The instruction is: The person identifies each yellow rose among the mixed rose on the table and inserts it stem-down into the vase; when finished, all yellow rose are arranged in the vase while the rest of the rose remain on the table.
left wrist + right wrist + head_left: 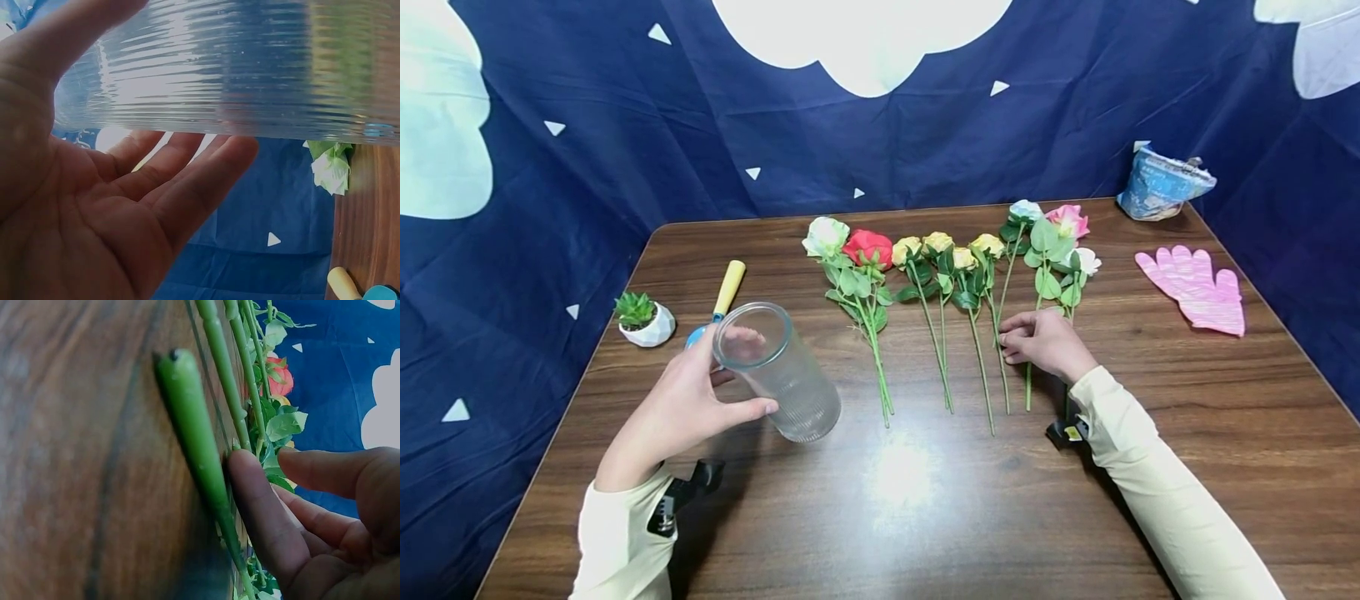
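Note:
My left hand grips a clear ribbed glass vase, tilted with its mouth toward the far left above the wooden table. In the left wrist view the vase lies across my left hand, thumb over it. Several artificial roses lie in a row: white, red, yellow, pink. My right hand rests on their stems. Its fingers touch a green stem, while the thumb stays clear of it.
A small succulent in a white pot and a yellow-handled tool sit at the left. A pink glove and a blue pouch lie at the far right. Dark blue cloth surrounds the table.

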The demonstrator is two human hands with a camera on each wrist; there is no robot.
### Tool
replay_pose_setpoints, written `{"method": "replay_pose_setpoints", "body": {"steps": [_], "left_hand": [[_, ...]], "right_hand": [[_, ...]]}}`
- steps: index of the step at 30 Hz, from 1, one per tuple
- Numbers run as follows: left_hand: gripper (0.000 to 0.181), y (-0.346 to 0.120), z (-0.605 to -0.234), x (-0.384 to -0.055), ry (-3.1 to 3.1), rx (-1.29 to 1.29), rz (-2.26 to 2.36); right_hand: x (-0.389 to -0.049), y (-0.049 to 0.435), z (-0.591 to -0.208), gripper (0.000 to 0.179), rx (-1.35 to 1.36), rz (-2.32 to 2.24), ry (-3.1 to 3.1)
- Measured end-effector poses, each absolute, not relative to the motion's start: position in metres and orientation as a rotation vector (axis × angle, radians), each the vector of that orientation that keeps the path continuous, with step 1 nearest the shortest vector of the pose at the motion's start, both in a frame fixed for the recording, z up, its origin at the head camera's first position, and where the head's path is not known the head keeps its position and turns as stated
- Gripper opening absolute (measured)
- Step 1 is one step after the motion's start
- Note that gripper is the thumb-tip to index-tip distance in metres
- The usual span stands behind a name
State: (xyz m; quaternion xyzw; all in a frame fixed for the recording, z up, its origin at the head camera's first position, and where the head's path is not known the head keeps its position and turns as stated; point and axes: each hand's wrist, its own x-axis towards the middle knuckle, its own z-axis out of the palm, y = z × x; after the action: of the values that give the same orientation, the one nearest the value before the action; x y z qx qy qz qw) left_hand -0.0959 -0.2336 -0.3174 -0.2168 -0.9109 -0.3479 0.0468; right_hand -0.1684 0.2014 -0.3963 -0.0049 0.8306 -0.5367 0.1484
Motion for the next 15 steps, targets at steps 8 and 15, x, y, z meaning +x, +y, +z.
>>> {"method": "replay_pose_setpoints", "body": {"steps": [8, 15], "left_hand": [[0.066, -0.233, -0.319, -0.097, -2.79, -0.656, -1.082], [0.067, -0.234, -0.317, -0.097, -2.796, -0.661, -1.095]], "right_hand": [[-0.171, 0.207, -0.396, 0.033, -0.003, -1.554, 2.343], [-0.18, 0.207, -0.388, 0.032, 0.003, -1.458, 2.339]]}}
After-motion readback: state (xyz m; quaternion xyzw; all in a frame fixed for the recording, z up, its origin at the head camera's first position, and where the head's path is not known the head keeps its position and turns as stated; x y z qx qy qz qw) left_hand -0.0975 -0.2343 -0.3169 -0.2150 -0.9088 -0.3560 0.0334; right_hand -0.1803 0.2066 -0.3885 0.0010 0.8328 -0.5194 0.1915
